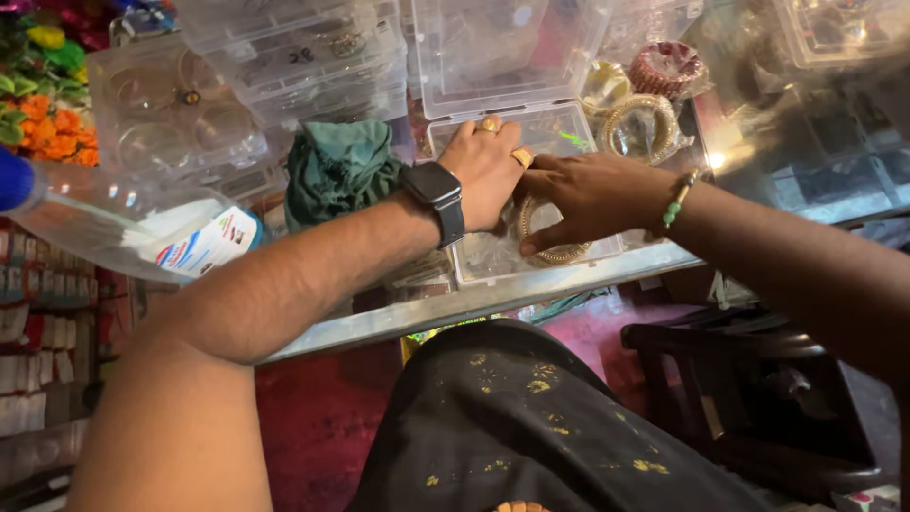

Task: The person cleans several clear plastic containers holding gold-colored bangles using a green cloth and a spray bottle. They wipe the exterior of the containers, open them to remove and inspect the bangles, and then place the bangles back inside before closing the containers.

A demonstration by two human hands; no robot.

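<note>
Dark cloth with gold flecks [531, 427] fills the bottom of my view, closest to the lens. Above it, my right hand [592, 194] pinches a gold bangle [550, 248] between thumb and curled fingers [536, 242]; the ring sits just under the fingertips, its lower arc showing below them. My left hand [488, 171] lies flat beside it, fingers pressed together, touching the right hand and covering the bangle's left side; I cannot tell whether it grips anything. Both hands rest over a clear plastic box [493, 261] at the near edge of the glass table [427, 313]. A black watch [438, 194] circles the left wrist, a green bead bracelet [678, 204] the right. Left of the hands lies a green cloth [336, 171]; beyond it, stacked clear boxes [313, 57]. More bangles [640, 123] sit behind the right hand.
</note>
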